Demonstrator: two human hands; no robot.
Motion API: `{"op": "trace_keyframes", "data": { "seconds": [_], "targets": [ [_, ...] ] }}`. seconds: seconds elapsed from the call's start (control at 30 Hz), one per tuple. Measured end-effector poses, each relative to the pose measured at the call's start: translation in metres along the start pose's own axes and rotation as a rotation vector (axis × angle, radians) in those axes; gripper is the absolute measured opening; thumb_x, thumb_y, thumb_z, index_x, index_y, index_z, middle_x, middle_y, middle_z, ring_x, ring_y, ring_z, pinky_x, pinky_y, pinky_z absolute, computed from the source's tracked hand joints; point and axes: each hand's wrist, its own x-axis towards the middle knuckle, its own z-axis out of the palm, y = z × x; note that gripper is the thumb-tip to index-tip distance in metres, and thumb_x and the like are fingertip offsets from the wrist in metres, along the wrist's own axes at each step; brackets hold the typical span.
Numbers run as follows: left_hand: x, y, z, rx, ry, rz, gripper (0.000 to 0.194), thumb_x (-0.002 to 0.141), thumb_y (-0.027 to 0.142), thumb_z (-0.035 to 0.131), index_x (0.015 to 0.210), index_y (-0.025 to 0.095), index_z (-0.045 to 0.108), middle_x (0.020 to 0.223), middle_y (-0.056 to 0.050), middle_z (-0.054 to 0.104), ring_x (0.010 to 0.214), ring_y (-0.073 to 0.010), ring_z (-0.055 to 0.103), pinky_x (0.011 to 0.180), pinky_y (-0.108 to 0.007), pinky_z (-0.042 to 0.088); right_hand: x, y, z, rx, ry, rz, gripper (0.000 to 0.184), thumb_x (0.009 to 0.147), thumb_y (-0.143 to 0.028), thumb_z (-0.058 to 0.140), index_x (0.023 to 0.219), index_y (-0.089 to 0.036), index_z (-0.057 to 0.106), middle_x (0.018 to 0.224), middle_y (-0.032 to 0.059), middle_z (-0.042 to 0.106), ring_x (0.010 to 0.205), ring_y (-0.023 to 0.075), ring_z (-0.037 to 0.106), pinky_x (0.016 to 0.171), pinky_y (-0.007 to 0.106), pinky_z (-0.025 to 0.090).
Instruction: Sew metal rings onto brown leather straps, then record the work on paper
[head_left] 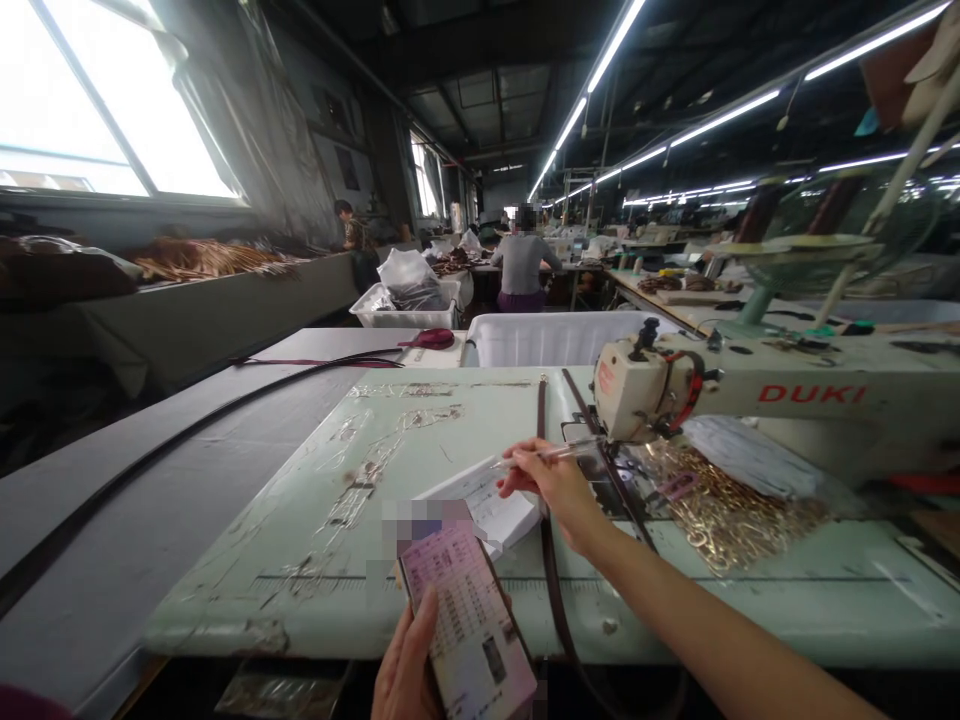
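My left hand (409, 655) grips a pink printed slip (469, 610) with rows of small print, which looks like the top of a thick stack; its upper end is blurred out. Above and to the right of it, my right hand (544, 480) pinches a clear pen (559, 452). The pen's tip is over a white notepad (480, 500) with handwriting, lying on the pale green sewing table (300, 510). A dark brown strap (551, 570) runs down the table beside the notepad and over the front edge.
A sewing machine (750, 390) stands at the right, with a clear bag of gold metal hooks (735, 510) beneath its arm. White bins (555, 340) stand behind the table. A long black strip (172, 430) lies on the grey surface at left. A person (529, 265) sits farther back.
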Motion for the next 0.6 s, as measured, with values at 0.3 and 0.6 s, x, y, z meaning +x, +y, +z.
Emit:
{"op": "trace_keyframes", "data": {
  "seconds": [0.3,0.6],
  "targets": [
    [-0.003,0.007,0.006,0.03,0.009,-0.108,0.054,0.066,0.044,0.073,0.113,0.02,0.063,0.088,-0.012,0.073,0.087,-0.0377,0.068,0.071,-0.047,0.057,-0.019,0.0,0.007,-0.37,-0.042,-0.152,0.027,0.092,-0.046,0.051,0.089,-0.019,0.051,0.049,-0.0075,0.048,0.05,0.0151,0.063,0.049,0.022,0.048],
    [-0.007,0.011,0.02,-0.137,-0.036,0.009,0.039,0.071,0.031,0.063,0.107,0.016,0.065,0.092,-0.008,0.072,0.094,-0.0296,0.066,0.08,-0.037,0.055,-0.076,-0.012,0.019,-0.846,-0.42,-0.748,0.022,0.094,-0.021,0.044,0.114,-0.02,0.052,0.111,0.0073,0.064,0.123,0.0234,0.046,0.109,0.044,0.03]
  ]
}}
